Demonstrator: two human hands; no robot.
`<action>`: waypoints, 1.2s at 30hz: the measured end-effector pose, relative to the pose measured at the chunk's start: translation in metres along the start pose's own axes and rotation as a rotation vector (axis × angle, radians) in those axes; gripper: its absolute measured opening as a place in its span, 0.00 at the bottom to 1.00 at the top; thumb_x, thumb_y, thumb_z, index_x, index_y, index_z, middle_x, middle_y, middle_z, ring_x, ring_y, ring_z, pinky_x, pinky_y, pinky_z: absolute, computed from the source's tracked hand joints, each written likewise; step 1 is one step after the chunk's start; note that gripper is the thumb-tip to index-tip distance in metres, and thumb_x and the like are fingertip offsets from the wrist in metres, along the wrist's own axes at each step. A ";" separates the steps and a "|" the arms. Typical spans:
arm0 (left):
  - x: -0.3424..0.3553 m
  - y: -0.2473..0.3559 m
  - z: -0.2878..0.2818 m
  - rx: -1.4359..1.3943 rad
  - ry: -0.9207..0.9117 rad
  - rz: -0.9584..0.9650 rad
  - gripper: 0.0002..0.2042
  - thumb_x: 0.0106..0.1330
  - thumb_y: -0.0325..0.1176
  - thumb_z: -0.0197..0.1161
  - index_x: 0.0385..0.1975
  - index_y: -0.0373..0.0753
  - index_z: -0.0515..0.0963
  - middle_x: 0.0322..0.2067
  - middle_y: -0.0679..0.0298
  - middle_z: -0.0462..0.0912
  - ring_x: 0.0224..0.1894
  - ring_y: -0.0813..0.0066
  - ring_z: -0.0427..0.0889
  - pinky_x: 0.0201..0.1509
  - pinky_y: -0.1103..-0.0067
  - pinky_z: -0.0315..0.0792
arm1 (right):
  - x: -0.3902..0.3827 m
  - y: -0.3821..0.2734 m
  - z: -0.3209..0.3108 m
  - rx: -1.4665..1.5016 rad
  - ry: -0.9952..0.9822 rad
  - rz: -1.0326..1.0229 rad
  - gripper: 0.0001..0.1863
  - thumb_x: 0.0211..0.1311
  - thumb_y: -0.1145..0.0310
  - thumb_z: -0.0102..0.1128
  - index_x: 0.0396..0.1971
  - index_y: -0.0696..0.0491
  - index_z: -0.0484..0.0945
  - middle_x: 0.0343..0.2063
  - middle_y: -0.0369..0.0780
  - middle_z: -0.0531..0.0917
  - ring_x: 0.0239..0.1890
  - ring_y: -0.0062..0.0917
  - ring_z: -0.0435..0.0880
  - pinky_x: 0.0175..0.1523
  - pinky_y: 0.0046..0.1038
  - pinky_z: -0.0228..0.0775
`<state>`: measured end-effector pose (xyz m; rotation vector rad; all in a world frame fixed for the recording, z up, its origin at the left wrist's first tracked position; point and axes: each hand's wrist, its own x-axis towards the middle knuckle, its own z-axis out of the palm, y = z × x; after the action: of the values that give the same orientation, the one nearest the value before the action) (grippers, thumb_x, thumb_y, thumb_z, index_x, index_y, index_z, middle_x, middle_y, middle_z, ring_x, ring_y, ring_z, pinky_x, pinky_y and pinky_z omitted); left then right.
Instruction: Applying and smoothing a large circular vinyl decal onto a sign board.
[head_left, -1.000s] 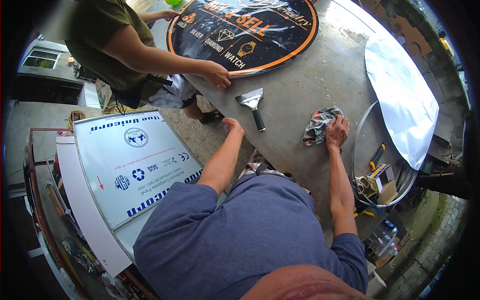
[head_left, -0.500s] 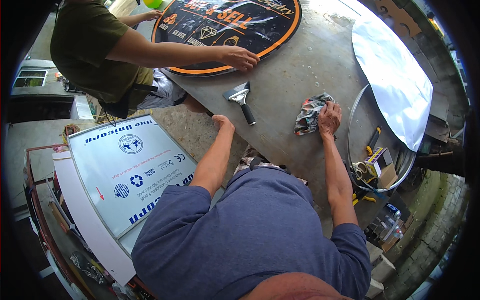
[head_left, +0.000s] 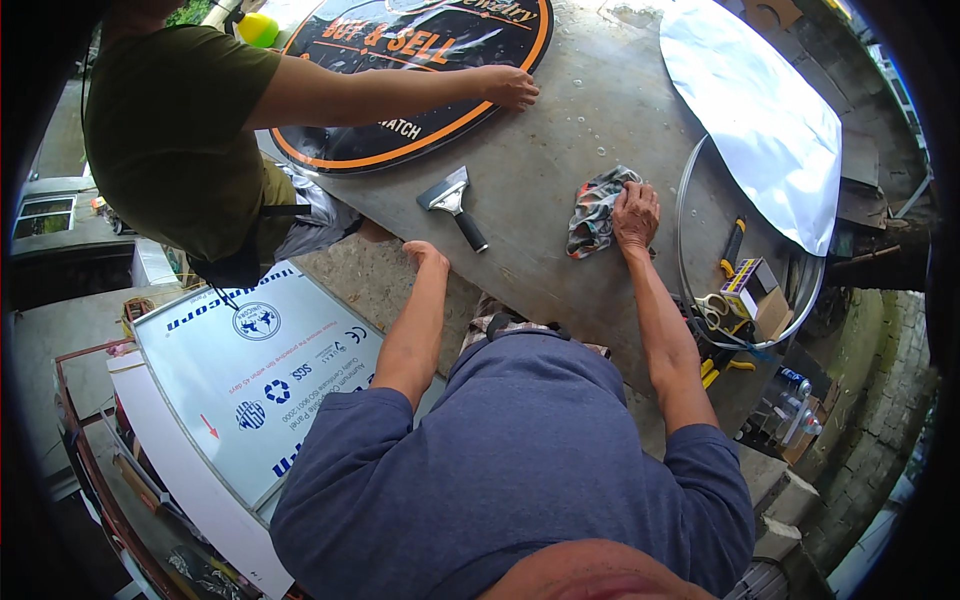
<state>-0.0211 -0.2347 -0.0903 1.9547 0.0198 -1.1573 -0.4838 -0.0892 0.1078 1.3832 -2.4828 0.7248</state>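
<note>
My right hand [head_left: 635,215] grips a crumpled, patterned rag [head_left: 592,220] on the metal table. Left of the rag lies a wide-bladed scraper [head_left: 445,200] with a black handle. At the table's near edge is my left hand [head_left: 425,255]; how its fingers are held is unclear. A round black sign [head_left: 390,140] with an orange border lies at the back left, where a co-worker in olive [head_left: 180,170] reaches across it, a hand [head_left: 510,88] near its right edge.
A white sheet [head_left: 745,120] covers the table's right part, above a metal ring [head_left: 685,190] surrounding scissors [head_left: 712,312], yellow-handled tools [head_left: 733,245] and a box [head_left: 755,295]. A yellow-green sprayer [head_left: 255,28] stands at the back. A printed panel [head_left: 220,370] lies at lower left.
The co-worker's near arm has swung up and right across the sign. The whole view has shifted a little; my hands stay about where they were on the table and rag.
</note>
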 end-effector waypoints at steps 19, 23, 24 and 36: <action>-0.050 -0.011 0.017 0.334 0.138 0.048 0.24 0.67 0.51 0.40 0.54 0.46 0.74 0.53 0.67 0.79 0.50 0.73 0.78 0.51 0.72 0.71 | -0.002 0.002 0.002 -0.010 -0.014 0.000 0.06 0.60 0.64 0.56 0.36 0.47 0.77 0.37 0.40 0.76 0.44 0.34 0.77 0.47 0.37 0.69; -0.051 -0.016 0.020 0.377 0.195 0.056 0.23 0.66 0.51 0.41 0.51 0.47 0.77 0.50 0.66 0.81 0.48 0.72 0.81 0.49 0.71 0.73 | -0.003 0.009 0.003 -0.015 0.005 0.000 0.07 0.60 0.64 0.56 0.37 0.48 0.77 0.37 0.40 0.76 0.44 0.35 0.77 0.47 0.38 0.69; -0.036 -0.016 0.011 0.335 0.237 0.087 0.22 0.66 0.51 0.42 0.49 0.48 0.78 0.48 0.68 0.81 0.47 0.73 0.80 0.49 0.68 0.73 | 0.000 -0.003 0.000 0.000 -0.014 -0.005 0.07 0.61 0.64 0.56 0.37 0.47 0.77 0.37 0.40 0.77 0.45 0.34 0.77 0.48 0.37 0.69; -0.068 -0.011 0.013 0.151 0.198 0.161 0.22 0.70 0.49 0.39 0.57 0.49 0.72 0.54 0.73 0.77 0.54 0.78 0.74 0.59 0.69 0.66 | -0.002 0.002 0.001 0.002 -0.021 -0.003 0.07 0.60 0.65 0.56 0.37 0.47 0.76 0.37 0.40 0.76 0.44 0.35 0.76 0.47 0.37 0.69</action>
<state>-0.0733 -0.2106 -0.0503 2.1554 -0.1216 -0.8795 -0.4845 -0.0872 0.1051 1.4027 -2.4957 0.7160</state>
